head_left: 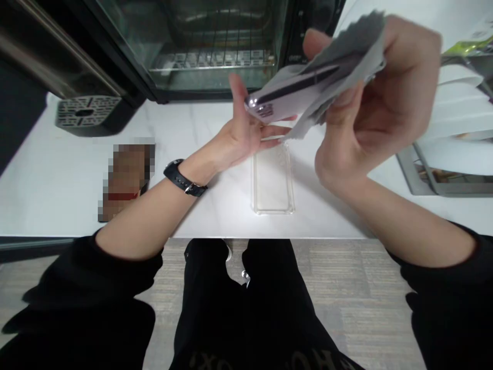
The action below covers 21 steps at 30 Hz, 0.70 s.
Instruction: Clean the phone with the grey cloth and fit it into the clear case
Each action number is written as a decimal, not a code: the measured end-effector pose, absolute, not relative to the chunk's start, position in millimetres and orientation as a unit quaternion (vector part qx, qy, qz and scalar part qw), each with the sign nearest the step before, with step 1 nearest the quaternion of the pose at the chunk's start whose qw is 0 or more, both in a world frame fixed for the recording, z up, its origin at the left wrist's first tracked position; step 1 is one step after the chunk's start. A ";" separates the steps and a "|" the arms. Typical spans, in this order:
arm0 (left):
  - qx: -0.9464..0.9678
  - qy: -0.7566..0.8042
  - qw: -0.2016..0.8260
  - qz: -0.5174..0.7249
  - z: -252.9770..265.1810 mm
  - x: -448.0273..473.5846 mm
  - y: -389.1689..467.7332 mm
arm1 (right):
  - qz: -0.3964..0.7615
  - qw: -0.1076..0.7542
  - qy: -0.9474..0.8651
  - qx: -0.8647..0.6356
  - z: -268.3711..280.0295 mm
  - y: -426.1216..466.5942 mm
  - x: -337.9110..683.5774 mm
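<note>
Jutting from right hand, phone in cloth

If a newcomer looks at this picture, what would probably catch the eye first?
Probably the grey cloth with the zigzag edge, held up in the right hand, partly around a slim, shiny object. Next might come the clear case, lying on the white counter near its front edge. The glass-fronted oven at the back also stands out.
</note>
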<state>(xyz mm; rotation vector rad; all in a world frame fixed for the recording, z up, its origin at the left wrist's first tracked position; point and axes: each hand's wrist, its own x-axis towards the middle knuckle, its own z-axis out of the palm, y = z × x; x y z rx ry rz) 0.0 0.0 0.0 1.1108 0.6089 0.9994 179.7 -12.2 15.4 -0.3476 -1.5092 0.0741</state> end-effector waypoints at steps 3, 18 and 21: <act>0.562 0.251 0.647 0.450 -8.1 -7.4 2.2 | 0.043 0.723 -0.672 -0.157 18.3 -14.4 178.3; 0.725 0.354 0.359 0.470 -11.5 -11.0 5.6 | 0.106 0.715 -0.666 -0.184 -9.8 14.3 174.3; 0.732 0.356 0.369 0.449 -14.0 -11.1 9.5 | 0.154 0.724 -0.649 -0.173 -10.8 24.4 174.9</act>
